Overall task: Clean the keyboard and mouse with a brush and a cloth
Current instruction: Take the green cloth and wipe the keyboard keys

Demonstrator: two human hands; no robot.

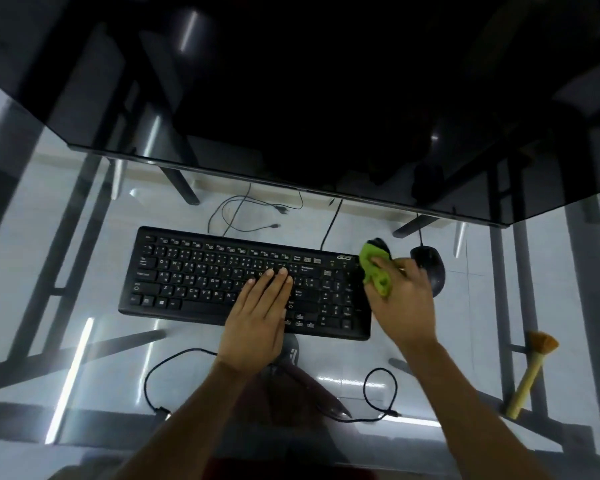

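Nearest the camera, two bare forearms reach forward over a clear glass desk top (84, 265). A thin black cable (378, 393) loops on the glass near the front edge, another runs to the left. At the right, a wooden-handled brush with tan bristles (530, 372) lies on the glass, bristles pointing away, well apart from both hands.

Left hand (260, 313) lies flat, palm down, fingers together and extended, resting on the right-centre keys of the black full-size keyboard (194, 275); nothing gripped. Keyboard sits flat mid-desk.

Right hand (402, 299) is closed around a crumpled green cloth (374, 271), held just past the keyboard's right end. A dark rounded object (380, 244) shows at the cloth's top edge; cannot tell what it is. Black corded mouse (428, 268) sits just right of that hand, partly hidden by the fingers.

Farther back, thin cords (243, 216) lie seen through the glass. A dark tinted glass upper shelf (291, 98) spans the far side.
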